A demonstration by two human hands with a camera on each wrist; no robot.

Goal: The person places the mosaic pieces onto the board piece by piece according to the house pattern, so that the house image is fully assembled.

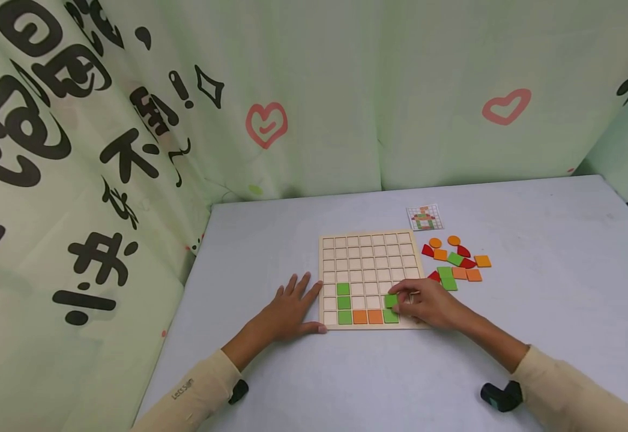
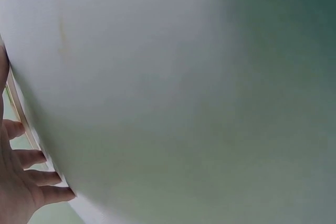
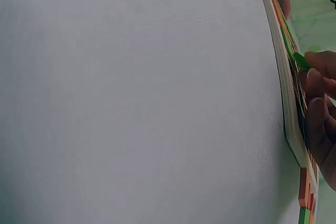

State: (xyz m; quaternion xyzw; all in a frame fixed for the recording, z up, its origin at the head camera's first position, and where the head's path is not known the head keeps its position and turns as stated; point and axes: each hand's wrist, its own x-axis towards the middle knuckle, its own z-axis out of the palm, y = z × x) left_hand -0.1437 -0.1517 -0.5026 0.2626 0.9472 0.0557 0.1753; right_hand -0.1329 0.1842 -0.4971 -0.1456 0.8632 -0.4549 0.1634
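A wooden grid board [image 1: 368,261] lies flat on the table. Green square tiles [image 1: 343,302] fill a short column at its left, with two orange square tiles [image 1: 367,317] and another green tile [image 1: 391,316] along the bottom row. My right hand [image 1: 427,303] pinches a green square tile [image 1: 391,300] between thumb and fingers, right over the cell above that last green one. In the right wrist view the held tile [image 3: 301,61] is tilted at the fingertips. My left hand [image 1: 292,309] is spread with straight fingers at the board's left edge, thumb by its lower left corner.
Loose tiles lie right of the board: orange circles [image 1: 454,240], red pieces [image 1: 467,263], orange squares [image 1: 474,275] and green pieces [image 1: 448,283]. A small pattern card [image 1: 425,217] with a coloured grid picture lies behind them. A printed curtain [image 1: 325,90] hangs along the table's back edge.
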